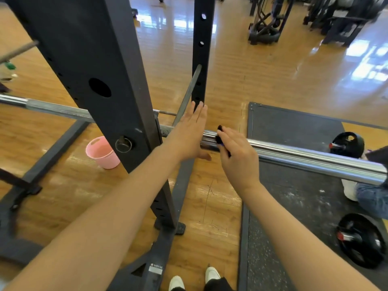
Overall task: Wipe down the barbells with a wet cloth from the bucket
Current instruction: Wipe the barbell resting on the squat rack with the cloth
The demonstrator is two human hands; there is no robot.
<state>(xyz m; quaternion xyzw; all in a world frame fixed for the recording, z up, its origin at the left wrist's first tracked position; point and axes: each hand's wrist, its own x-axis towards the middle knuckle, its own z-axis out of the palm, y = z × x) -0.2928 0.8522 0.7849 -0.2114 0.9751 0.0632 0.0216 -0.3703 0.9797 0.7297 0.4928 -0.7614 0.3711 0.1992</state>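
A chrome barbell (304, 156) lies across the black rack, its shiny sleeve running out to the right. My right hand (237, 156) rests on top of the sleeve near the collar and grips a small dark cloth (219, 134) against the metal. My left hand (190, 133) is just left of it, fingers straight and together, held flat in front of the sleeve's inner end beside the rack upright. A pink bucket (102, 153) stands on the wooden floor to the left, behind the upright.
The thick black rack upright (100, 80) rises in front of me, a second one (202, 49) behind. A black rubber mat (298, 196) with weight plates (359, 240) lies to the right. A person's jeans and white shoe (350, 190) show at the right edge.
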